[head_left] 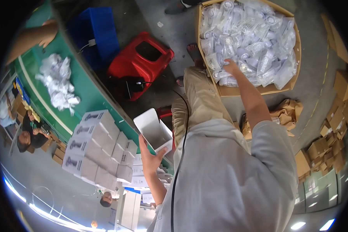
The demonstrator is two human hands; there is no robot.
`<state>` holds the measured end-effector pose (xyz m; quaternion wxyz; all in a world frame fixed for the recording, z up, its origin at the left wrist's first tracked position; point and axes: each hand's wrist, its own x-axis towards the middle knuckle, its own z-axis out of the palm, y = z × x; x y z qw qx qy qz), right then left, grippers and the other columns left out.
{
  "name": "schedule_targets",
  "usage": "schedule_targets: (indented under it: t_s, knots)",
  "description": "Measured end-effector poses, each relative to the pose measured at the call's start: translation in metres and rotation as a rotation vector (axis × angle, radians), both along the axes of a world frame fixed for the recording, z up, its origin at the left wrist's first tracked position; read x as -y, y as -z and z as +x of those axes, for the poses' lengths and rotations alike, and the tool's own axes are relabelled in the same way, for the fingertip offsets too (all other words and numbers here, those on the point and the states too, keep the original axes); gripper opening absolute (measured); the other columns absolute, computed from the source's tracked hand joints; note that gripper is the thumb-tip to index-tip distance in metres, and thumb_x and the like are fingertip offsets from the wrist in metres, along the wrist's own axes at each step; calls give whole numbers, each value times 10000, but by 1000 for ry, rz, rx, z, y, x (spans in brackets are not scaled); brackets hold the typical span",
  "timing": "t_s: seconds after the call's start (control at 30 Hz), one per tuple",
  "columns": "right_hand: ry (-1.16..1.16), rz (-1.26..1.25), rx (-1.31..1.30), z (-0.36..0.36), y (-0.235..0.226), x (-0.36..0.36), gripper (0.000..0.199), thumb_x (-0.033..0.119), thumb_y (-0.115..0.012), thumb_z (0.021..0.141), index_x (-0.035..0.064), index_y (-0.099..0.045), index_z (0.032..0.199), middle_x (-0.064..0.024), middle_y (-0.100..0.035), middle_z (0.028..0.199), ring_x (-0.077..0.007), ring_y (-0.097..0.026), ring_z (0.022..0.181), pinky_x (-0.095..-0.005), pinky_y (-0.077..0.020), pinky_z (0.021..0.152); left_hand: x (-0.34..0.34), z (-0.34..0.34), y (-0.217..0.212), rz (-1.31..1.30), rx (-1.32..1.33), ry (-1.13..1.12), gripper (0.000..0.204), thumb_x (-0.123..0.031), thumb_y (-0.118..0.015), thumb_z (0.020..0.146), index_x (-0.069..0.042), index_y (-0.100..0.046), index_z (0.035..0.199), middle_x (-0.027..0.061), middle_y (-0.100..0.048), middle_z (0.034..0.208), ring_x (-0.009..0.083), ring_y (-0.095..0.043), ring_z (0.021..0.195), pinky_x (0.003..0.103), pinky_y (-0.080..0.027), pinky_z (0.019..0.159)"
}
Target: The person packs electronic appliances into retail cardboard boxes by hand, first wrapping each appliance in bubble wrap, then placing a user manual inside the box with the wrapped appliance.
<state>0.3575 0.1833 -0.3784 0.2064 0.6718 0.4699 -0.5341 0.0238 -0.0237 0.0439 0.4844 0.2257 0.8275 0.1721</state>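
The person's left hand (150,154) grips an open white carton (155,131) by its near edge, fingers spread along the side, holding it just right of the green table (87,91). Their right hand (231,66) reaches far out into a big cardboard box (259,89) on the floor, resting on the clear-bagged white parts (255,38) that fill it; whether the fingers have closed on a bag I cannot tell. Left of the carton, printed white boxes (94,149) stand stacked on the table, with a heap of loose plastic bags (58,83) farther along. Between table and box sit a red stool (137,63) and a blue crate (96,31)
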Motion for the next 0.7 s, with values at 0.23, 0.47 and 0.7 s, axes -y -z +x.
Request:
schedule_targets:
  t_s: [0.23, 0.47, 0.7]
  knots:
    - [-319, 4, 48, -101, 41, -2, 447, 127, -547, 779, 146, -488, 1221, -200, -586, 1133, -362, -565, 1052, -432, -464, 877, -4, 5, 24, -258, 76, 29, 966, -53, -784, 601, 20, -201, 1367, 154, -432, 1272, 257, -420, 1188, 341, -300, 1011]
    - [-304, 84, 156, -92, 22, 6, 200, 129, -499, 825, 95, -490, 1022, -230, -619, 943, -404, -587, 928, -485, -472, 775, -19, 2, 26, -266, 59, 132, 900, -83, -774, 580, -29, -279, 1329, 182, -440, 1203, 340, -452, 1104, 389, -380, 929]
    - [-293, 434, -335, -44, -70, 12, 119, 164, -467, 897, 61, -470, 957, -219, -587, 811, -424, -556, 742, -480, -436, 619, -19, -4, 16, -119, 33, 149, 909, -82, -799, 547, -30, -306, 1309, 175, -452, 1182, 339, -460, 1091, 391, -387, 923]
